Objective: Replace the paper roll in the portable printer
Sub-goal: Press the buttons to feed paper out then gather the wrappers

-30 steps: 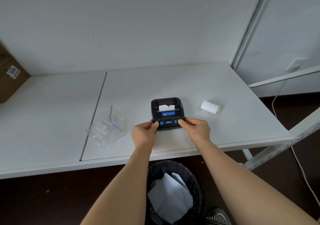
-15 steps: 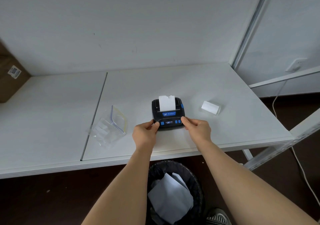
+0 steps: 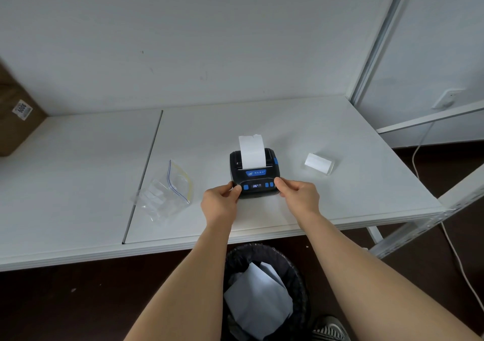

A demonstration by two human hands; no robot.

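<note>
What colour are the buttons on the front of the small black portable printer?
Blue, on the black portable printer; the head view shows them.

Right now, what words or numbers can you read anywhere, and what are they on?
"9005", turned sideways: white sticker on the cardboard box; its smaller print is too blurred to read.
Blue label on the printer: white logo and characters, too small to read.
Printer display: lit digits, too blurred to read.
Paper strip: blank.
</note>
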